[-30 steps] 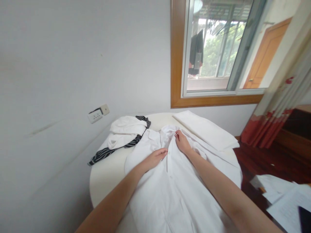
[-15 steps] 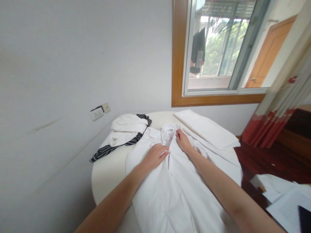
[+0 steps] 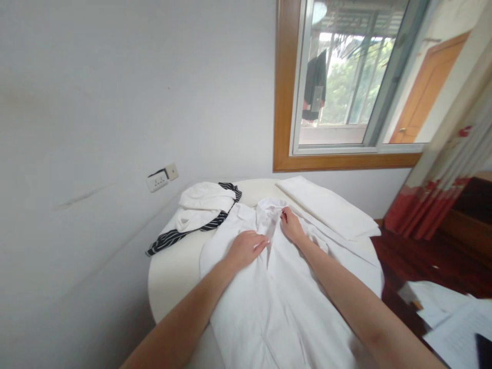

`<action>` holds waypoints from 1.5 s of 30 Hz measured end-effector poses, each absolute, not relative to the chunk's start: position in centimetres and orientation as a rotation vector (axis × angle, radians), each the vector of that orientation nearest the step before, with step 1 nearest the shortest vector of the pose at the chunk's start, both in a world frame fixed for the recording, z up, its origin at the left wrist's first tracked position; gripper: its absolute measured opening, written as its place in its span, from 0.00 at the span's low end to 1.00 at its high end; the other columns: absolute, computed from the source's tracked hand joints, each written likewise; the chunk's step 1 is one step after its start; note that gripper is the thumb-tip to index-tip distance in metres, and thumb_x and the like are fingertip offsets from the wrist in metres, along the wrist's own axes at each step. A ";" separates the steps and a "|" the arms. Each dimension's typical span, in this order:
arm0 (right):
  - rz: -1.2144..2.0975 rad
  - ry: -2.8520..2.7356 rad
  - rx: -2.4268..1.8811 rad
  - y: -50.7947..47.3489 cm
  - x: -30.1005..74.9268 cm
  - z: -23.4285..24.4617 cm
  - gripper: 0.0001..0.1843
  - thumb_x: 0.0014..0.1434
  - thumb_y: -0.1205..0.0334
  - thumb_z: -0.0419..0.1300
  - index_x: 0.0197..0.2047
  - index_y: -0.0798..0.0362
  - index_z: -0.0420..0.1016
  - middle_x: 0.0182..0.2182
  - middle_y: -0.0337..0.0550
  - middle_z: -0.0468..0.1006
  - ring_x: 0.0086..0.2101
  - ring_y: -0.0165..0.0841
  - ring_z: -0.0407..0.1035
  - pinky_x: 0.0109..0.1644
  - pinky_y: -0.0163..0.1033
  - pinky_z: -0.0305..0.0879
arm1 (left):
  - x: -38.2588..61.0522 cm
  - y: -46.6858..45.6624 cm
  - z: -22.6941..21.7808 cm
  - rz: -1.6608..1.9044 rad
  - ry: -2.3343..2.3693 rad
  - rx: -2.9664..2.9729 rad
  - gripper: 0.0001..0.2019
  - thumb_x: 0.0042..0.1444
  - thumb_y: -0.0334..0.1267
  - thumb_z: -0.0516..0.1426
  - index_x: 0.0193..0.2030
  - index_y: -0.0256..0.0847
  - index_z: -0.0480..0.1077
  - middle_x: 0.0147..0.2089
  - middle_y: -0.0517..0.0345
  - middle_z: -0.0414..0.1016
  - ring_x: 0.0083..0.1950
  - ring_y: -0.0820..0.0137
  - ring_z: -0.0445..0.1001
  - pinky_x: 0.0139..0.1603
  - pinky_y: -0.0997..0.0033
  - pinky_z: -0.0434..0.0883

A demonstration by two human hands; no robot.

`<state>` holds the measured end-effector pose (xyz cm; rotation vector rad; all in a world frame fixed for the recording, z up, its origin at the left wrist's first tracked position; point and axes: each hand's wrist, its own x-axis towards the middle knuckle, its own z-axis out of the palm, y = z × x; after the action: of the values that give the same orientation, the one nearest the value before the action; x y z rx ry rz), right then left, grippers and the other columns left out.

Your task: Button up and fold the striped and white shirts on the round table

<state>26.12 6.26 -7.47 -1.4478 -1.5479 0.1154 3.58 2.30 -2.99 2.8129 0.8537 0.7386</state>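
A white shirt (image 3: 277,307) lies spread over a round table (image 3: 169,282), its collar end away from me and its front parted in a narrow gap. My right hand (image 3: 292,226) is closed, its fingertips pinching the shirt's edge just below the collar. Lower on the other side of the gap rests my left hand (image 3: 246,250). Its thumb and fingertips come together on the front edge of the cloth, and the palm lies low over the fabric.
Left of the shirt sits a crumpled white garment (image 3: 203,202) with a black striped cloth (image 3: 169,242). A folded white cloth (image 3: 326,207) lies at the table's back right. Behind are a wall socket (image 3: 157,180) and a window (image 3: 342,92). Papers (image 3: 453,328) are at lower right.
The view has shifted slightly. Both hands keep nearly the same places on the shirt, and the gap between its front edges looks about the same.
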 end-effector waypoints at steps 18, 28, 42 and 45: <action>0.296 -1.143 -1.584 8.1 28.1 -8.1 0.13 0.55 0.60 0.45 0.39 0.53 0.68 0.34 0.43 0.76 0.35 0.34 0.67 0.42 0.37 0.61 | 2.2 1.3 0.4 0.122 0.340 2.335 0.14 0.58 0.47 0.55 0.41 0.38 0.73 0.40 0.56 0.75 0.41 0.70 0.71 0.43 0.76 0.65; 0.303 -1.102 -1.564 8.5 28.4 -8.5 0.14 0.54 0.58 0.46 0.39 0.54 0.68 0.35 0.45 0.76 0.36 0.36 0.68 0.42 0.38 0.61 | 2.1 0.7 0.8 0.168 0.398 2.300 0.13 0.56 0.46 0.57 0.41 0.38 0.73 0.38 0.59 0.76 0.40 0.71 0.72 0.43 0.78 0.64; 0.333 -1.061 -1.534 8.2 28.1 -8.3 0.15 0.53 0.57 0.46 0.38 0.53 0.68 0.35 0.43 0.76 0.36 0.35 0.68 0.42 0.38 0.62 | 2.2 -0.1 0.9 0.407 0.585 2.483 0.10 0.55 0.44 0.58 0.38 0.42 0.77 0.38 0.61 0.80 0.39 0.72 0.76 0.40 0.80 0.64; 0.346 -1.074 -1.542 8.2 28.1 -8.1 0.15 0.53 0.56 0.47 0.38 0.53 0.68 0.34 0.43 0.76 0.36 0.35 0.68 0.42 0.39 0.62 | 2.1 0.1 0.9 0.406 0.582 2.524 0.11 0.56 0.45 0.57 0.39 0.42 0.77 0.39 0.59 0.80 0.40 0.70 0.76 0.41 0.78 0.65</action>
<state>28.14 8.24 -8.13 -1.5422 -1.0736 0.3457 2.10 0.05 0.91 2.5243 0.5823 0.4064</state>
